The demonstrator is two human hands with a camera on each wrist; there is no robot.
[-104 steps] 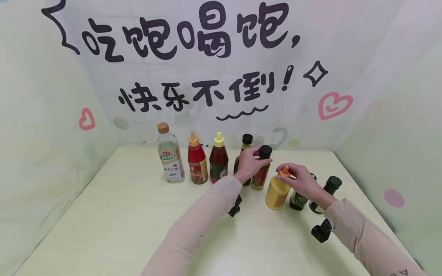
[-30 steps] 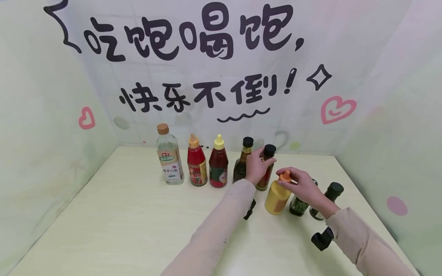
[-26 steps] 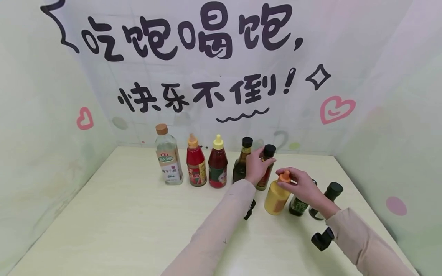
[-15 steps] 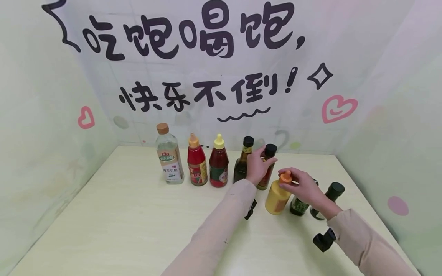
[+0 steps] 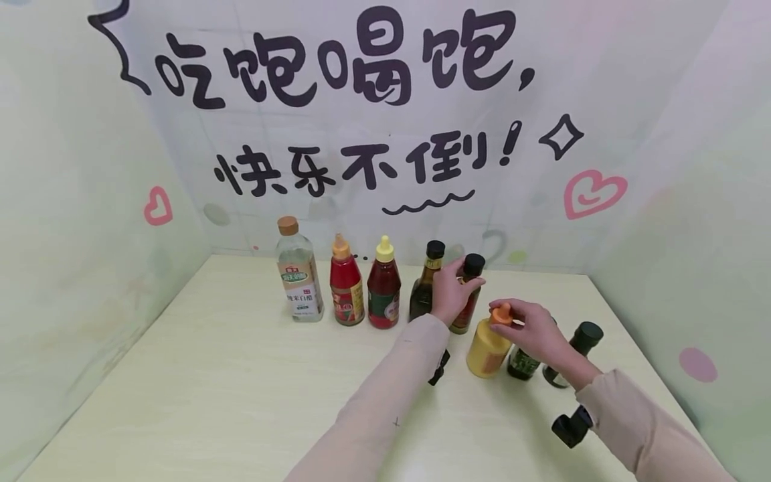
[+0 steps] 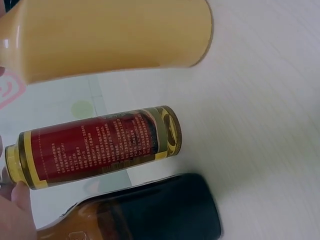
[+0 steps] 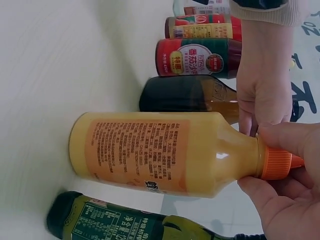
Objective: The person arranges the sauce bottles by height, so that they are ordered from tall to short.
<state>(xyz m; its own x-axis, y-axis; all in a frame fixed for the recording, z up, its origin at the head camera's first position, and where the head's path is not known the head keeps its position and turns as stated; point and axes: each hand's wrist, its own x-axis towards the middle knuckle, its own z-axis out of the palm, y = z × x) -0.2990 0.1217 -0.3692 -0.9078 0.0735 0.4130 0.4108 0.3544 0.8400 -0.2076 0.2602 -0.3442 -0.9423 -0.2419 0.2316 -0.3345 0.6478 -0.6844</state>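
My left hand [image 5: 448, 292] pinches the neck of a slim red-labelled glass bottle [image 6: 100, 147] with a black cap [image 5: 474, 264], which stands upright on the table. To its right, my right hand [image 5: 538, 331] grips the orange cap [image 7: 276, 163] of a yellow squeeze bottle [image 5: 488, 349], thumb and fingers around the neck; this bottle also stands upright. Close beside the left hand is a dark sauce bottle [image 5: 423, 291] with a black cap, partly covered by that hand. A green-labelled bottle [image 7: 120, 222] stands next to the yellow one, its top hidden by the right hand.
On the left of the row stand a clear vinegar bottle [image 5: 299, 284], a red sauce bottle [image 5: 346, 288] and a ketchup bottle [image 5: 383, 291] with a yellow cap. A dark-capped bottle [image 5: 584, 341] is at the far right. Walls enclose the pale table [image 5: 229, 388].
Compared with 3.5 seconds ago, my left hand and the red-labelled bottle are slightly further right, and more of the dark bottle shows. The right hand keeps its grip; the head view has shifted a little.
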